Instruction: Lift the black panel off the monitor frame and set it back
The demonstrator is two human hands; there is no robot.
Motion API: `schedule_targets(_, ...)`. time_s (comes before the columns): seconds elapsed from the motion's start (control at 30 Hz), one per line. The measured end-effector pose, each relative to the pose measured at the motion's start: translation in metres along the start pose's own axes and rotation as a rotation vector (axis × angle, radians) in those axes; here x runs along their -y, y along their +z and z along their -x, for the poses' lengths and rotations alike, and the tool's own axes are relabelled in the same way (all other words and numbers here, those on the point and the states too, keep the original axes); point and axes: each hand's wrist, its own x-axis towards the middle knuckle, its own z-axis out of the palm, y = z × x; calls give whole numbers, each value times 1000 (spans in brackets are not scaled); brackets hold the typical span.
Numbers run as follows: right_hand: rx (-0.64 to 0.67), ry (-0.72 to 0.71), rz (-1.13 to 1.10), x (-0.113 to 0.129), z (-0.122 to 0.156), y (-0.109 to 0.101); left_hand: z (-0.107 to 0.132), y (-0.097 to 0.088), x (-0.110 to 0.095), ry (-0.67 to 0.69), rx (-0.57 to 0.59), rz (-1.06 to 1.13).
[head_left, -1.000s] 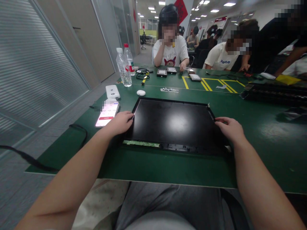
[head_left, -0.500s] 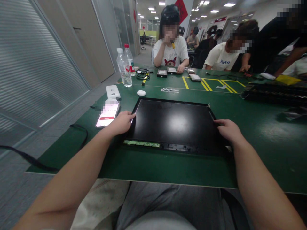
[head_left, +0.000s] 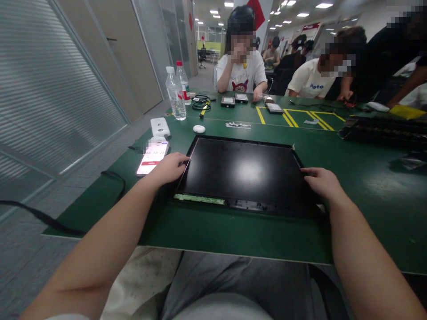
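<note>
The display panel (head_left: pixel 247 171) lies face up on the green bench (head_left: pixel 373 222), in front of the person, with its dark screen set in a black frame. The left hand (head_left: pixel 169 170) is at the panel's left side, its fingertips on the frame edge; its grip is closed around that edge. The right hand (head_left: pixel 323 181) is at the panel's right side, and its grip likewise pinches the frame there, with the index finger and thumb at the rim. A green circuit strip (head_left: pixel 199 199) runs along the left half of the panel's near edge.

To the left of the panel is a phone (head_left: pixel 152 158) with a lit screen, and farther off on that side a white device (head_left: pixel 160 127). A white oval case (head_left: pixel 199 129) sits just beyond the panel's far left corner, and a clear strip of small pieces (head_left: pixel 238 126) lies just past its far edge. Well beyond the panel stand 2 plastic bottles (head_left: pixel 176 98), with a coiled black cable (head_left: pixel 202 103) and 3 hard drives (head_left: pixel 227 102) to their right. A person in a white T-shirt (head_left: pixel 242 75) sits past the drives, across from the panel.
</note>
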Motion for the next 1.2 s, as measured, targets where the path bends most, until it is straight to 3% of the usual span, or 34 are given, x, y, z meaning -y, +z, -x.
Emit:
schedule_targets(0.43,-55,-22,-236,-14,-8,11,3,-1,-3,-26,-18,10)
schedule_targets(0.57,-47,41,-316,-15,-8,13,3,0,-2,-27,-17,-2)
schedule_targets(0.7,-112,103,-505,-9,-5,13,2,0,0,-19,-12,-14)
schedule_targets(0.8,-214,125,-797,-6,-4,8,2,0,-1,-22,-17,-6)
schedule_targets(0.87,-168,132,-1033,-5,-4,3,2,-1,-2,-25,-21,2)
schedule_targets(0.93,-41,120,-1198,-6,-4,-2,2,-1,-3,-27,-17,3)
schedule_targets(1.03,95,67,-1255,-6,-2,-9,2,-1,-4,-31,-11,-4)
schedule_targets(1.2,127,115,-1295,-1,3,-13,2,0,-4,-24,0,-16)
